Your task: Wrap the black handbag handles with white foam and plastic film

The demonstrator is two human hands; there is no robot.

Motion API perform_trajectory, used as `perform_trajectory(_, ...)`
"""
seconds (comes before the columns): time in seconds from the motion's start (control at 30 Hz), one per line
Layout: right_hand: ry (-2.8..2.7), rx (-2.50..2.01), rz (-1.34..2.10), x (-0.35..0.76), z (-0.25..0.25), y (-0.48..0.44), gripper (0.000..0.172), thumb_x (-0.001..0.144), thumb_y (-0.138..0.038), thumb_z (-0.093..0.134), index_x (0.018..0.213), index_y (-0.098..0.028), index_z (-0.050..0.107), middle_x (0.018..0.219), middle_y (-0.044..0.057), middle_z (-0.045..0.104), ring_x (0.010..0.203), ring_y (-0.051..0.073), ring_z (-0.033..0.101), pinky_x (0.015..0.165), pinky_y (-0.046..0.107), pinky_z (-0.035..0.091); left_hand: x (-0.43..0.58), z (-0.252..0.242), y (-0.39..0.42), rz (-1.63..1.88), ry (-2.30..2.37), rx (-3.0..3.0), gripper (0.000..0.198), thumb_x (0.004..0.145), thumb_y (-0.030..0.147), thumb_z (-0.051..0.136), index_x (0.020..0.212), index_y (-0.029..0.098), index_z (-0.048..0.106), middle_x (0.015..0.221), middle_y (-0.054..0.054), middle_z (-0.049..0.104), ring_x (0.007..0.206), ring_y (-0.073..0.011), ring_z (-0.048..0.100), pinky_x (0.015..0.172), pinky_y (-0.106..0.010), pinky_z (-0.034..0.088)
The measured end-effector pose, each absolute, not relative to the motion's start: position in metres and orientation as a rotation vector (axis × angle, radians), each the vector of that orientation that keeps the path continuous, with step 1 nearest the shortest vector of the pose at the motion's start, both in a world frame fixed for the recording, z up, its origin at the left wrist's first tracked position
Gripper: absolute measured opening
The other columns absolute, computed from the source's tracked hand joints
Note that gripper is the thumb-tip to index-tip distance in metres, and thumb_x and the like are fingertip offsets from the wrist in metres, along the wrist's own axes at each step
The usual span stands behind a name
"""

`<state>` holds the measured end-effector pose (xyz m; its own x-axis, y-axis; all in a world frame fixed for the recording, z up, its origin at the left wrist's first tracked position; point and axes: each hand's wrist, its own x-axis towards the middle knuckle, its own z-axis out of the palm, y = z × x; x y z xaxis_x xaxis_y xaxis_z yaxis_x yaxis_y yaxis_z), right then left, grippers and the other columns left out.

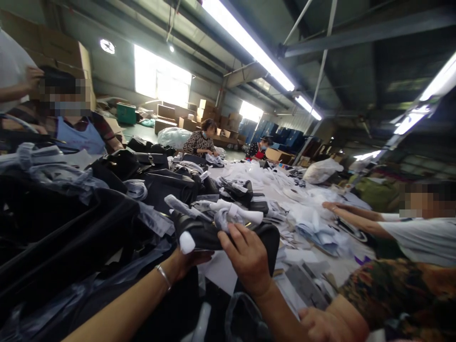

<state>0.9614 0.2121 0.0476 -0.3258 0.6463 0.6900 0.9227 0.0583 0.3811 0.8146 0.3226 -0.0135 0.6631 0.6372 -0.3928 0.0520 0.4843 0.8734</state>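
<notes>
Firmly held — left hand (187,260) and right hand (248,259) both clasp a black bag (204,236).
Loose white wrapping (232,211) just above the right fingers (233,237) could slide off if the bag tips.

A factory hall is lit by long tube lights (249,42) hung under steel beams (356,33); daylight is let in through bright windows (162,78), and cardboard boxes (210,116) and blue crates (281,135) are stacked along the far wall.

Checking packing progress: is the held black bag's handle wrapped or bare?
Wrapped: white paper covers it on top of the black bag.
</notes>
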Motion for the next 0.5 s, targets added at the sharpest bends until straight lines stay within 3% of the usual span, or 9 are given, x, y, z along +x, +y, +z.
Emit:
perform_trajectory(0.13,-1.923,-1.659,-1.196,0.992,0.048,0.231,0.022,0.094,-0.017,0.056,0.114,-0.021,0.065,0.116,0.007,0.068,0.112,0.024,0.058,0.091,0.034,0.045,0.809,-0.046,0.314,0.505,0.916,1.335,0.032,0.094,0.028,0.048,0.118,0.009,0.054,0.112,-0.017,0.065,0.092,-0.0286,0.069,0.084,-0.046,0.055)
perform_trajectory(0.3,-1.736,-1.815,-1.325,1.027,0.048,0.263,0.025,0.095,-0.016,0.053,0.116,-0.021,0.064,0.114,0.008,0.067,0.109,0.025,0.057,0.089,0.034,0.042,0.777,-0.082,0.287,0.677,0.691,2.340,0.029,0.091,0.021,0.049,0.118,0.021,0.059,0.128,-0.012,0.061,0.120,-0.0297,0.057,0.104,-0.052,0.045)
perform_trajectory(0.4,-1.627,-1.916,-1.379,1.042,0.047,0.288,0.026,0.097,-0.019,0.048,0.117,-0.021,0.063,0.114,0.009,0.066,0.107,0.026,0.055,0.086,0.035,0.040,0.769,-0.103,0.283,0.650,0.657,2.620,0.037,0.088,0.020,0.054,0.126,0.021,0.057,0.142,-0.012,0.053,0.136,-0.0325,0.042,0.113,-0.059,0.034)
perform_trajectory(0.5,-1.568,-2.025,-1.391,1.049,0.044,0.316,0.028,0.099,-0.022,0.043,0.120,-0.022,0.061,0.114,0.010,0.064,0.105,0.027,0.052,0.081,0.036,0.038,0.770,-0.121,0.290,0.589,0.634,2.714,0.042,0.088,0.020,0.055,0.130,0.020,0.054,0.145,-0.012,0.050,0.138,-0.0319,0.040,0.113,-0.060,0.035)
